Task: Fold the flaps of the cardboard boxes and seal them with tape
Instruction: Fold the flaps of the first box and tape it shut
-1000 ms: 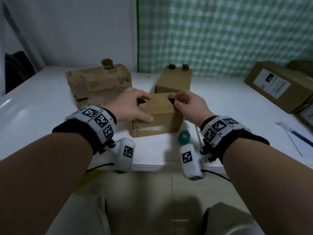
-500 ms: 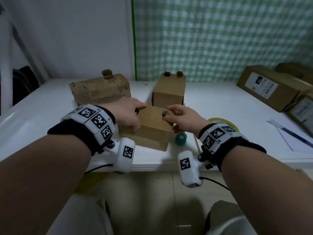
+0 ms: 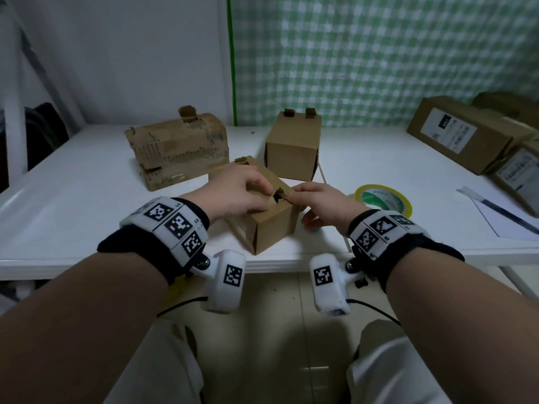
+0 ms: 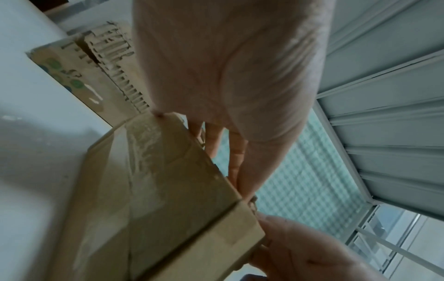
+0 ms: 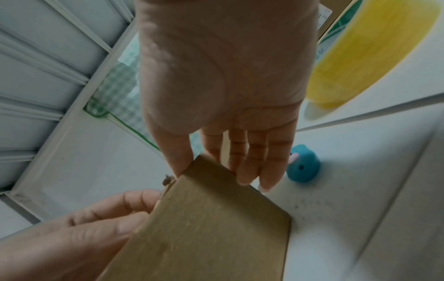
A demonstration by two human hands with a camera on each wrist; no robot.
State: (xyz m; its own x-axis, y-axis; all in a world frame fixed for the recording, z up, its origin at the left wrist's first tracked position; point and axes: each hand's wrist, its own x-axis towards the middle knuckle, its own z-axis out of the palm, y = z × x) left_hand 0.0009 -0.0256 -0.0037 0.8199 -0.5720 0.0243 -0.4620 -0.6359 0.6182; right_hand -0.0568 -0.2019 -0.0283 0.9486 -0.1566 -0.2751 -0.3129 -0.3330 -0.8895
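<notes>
Both hands, left hand (image 3: pixel 233 191) and right hand (image 3: pixel 318 202), pinch the small box (image 3: pixel 271 228)'s flaps shut, tape roll (image 3: pixel 385 199) just right of the grip untouched, so sealing's still left.

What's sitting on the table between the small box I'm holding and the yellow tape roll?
A small teal toy, seen best in the right wrist view, beside the box, with the tape roll beyond.

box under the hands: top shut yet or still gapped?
Still gapped. The small box shows a dark opening on top where left hand and right hand pinch the flaps; no tape across it.
</notes>
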